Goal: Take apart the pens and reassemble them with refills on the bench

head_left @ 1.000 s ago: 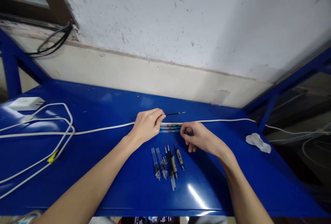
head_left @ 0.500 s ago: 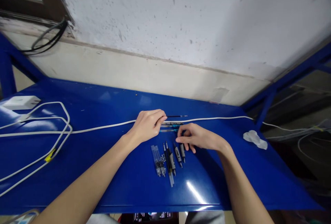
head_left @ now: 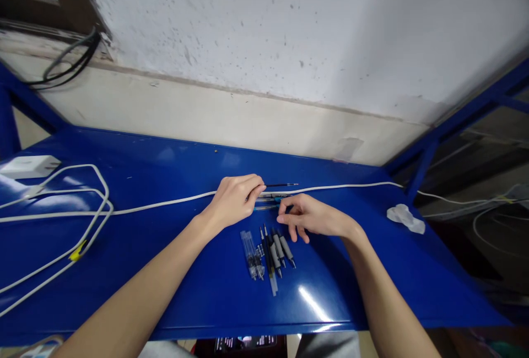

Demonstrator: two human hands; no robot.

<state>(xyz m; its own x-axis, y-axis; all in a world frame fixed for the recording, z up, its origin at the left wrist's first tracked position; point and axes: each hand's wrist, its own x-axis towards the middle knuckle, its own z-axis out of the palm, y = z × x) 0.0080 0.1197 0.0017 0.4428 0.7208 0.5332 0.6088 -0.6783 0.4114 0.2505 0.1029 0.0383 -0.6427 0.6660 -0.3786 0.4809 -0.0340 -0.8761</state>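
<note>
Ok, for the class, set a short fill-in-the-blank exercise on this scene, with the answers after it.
The metal table is painted ____.
The hand pinching the thin black pen refill is the person's ____ one.
The crumpled clear plastic lies to the ____ of the right hand.

Answers: blue; left; right.

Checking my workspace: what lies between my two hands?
In the head view, the white cable and some blue-trimmed pens lie between the left hand and right hand.
</note>
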